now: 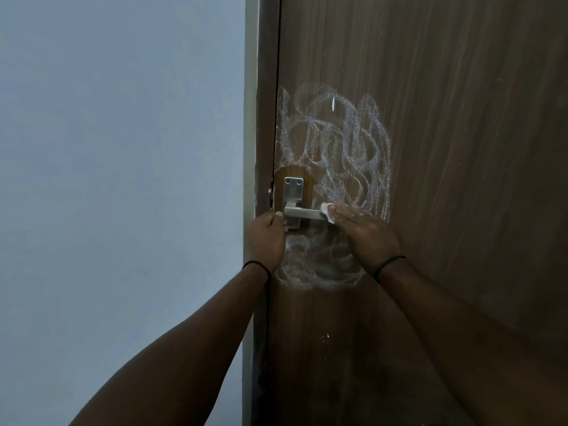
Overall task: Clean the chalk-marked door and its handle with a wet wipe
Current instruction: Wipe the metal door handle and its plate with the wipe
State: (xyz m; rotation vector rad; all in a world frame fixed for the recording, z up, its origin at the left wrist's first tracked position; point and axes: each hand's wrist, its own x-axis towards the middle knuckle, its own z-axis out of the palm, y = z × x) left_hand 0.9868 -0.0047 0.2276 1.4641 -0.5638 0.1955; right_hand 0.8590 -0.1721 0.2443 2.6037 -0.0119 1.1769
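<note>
A dark brown wooden door [445, 118] carries white chalk scribbles [347, 139] above its handle and smeared chalk rings [319, 265] below it. The metal lever handle [302, 213] sits on a plate [293, 192] near the door's left edge, with a cleaner patch of wood around the plate. My left hand [266, 238] is curled at the plate's lower left, fingers against the metal. My right hand [365, 232] presses a white wet wipe [327, 210] onto the lever's right end; most of the wipe is hidden under my fingers.
The door frame [261, 118] runs vertically left of the door, and a pale blue-grey wall [123, 179] fills the left half of the view. Small white specks [325, 337] mark the door lower down. Both wrists wear thin black bands.
</note>
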